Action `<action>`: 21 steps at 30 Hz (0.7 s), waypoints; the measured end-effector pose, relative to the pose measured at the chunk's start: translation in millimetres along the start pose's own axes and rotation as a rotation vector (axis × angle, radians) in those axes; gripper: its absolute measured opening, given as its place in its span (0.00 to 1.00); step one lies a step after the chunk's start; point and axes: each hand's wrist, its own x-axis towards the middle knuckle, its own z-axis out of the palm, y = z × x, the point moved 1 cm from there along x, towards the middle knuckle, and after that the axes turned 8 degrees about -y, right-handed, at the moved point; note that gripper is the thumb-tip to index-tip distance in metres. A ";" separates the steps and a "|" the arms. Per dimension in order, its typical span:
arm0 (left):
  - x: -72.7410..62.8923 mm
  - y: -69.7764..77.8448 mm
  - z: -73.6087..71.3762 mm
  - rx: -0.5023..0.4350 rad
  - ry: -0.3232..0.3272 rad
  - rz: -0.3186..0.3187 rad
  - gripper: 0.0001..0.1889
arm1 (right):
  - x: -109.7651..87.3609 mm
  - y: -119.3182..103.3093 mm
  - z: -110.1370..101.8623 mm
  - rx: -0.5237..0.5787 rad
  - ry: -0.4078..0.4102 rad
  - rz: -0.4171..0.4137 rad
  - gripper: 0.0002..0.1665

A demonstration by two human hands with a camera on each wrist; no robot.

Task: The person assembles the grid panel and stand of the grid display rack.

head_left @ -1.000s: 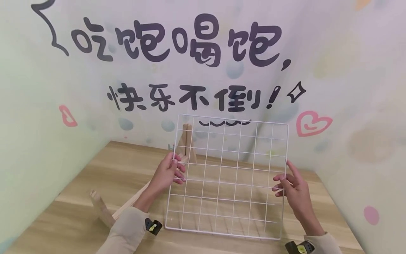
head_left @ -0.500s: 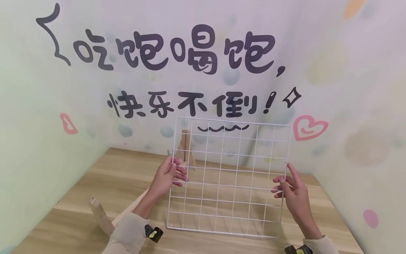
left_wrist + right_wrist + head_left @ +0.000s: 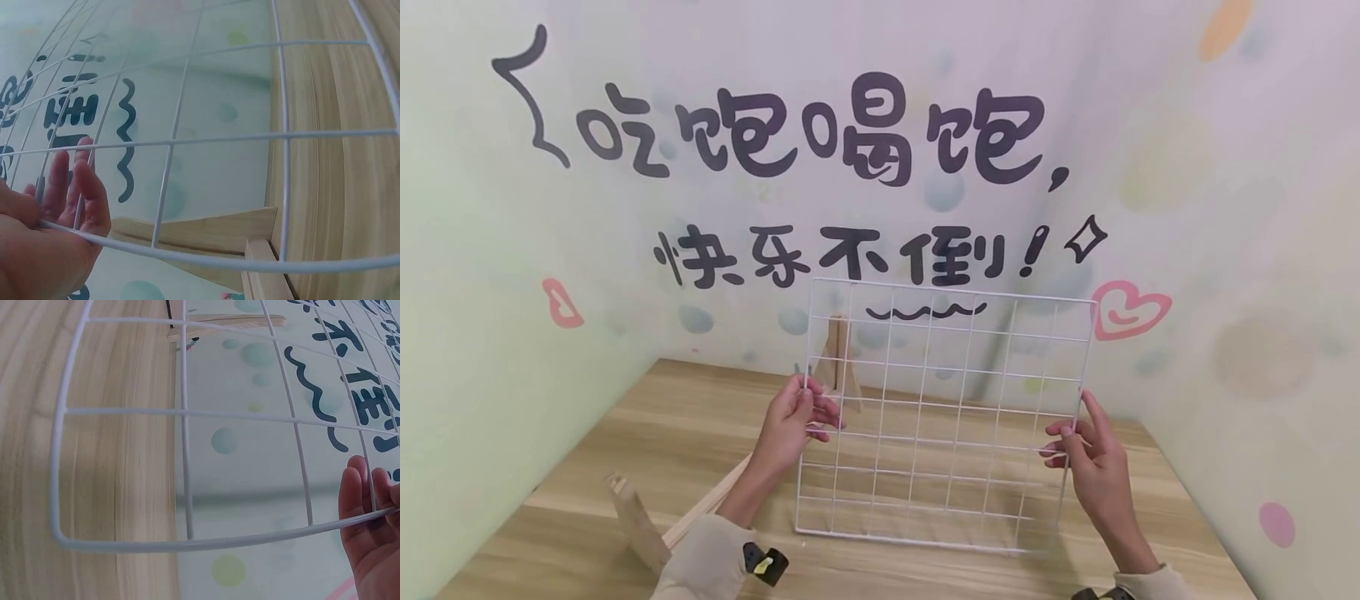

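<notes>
In the head view's lower centre, the wire grid (image 3: 916,438) has its bottom edge slightly higher than one second earlier. Left hand (image 3: 793,419) and right hand (image 3: 1094,457), fingers partly curled, grip opposite sides. The right wrist view resolves its rounded lower corner, blurred in the head view.

The wire grid panel (image 3: 920,405) is white, square-meshed; the tabletop (image 3: 647,425) is light brown with streaked grain. The pale backdrop (image 3: 880,200) bears black lettering (image 3: 850,233) and multicoloured spots (image 3: 943,192).
</notes>
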 end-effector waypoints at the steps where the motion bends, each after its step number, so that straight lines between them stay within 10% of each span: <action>1: -0.2 0.1 0.5 0.005 0.006 0.010 0.10 | -0.1 -0.2 0.0 -0.007 0.002 -0.003 0.37; 21: -0.9 -0.6 7.1 0.023 0.048 0.174 0.10 | 2.4 -12.7 1.4 -0.169 0.052 -0.044 0.44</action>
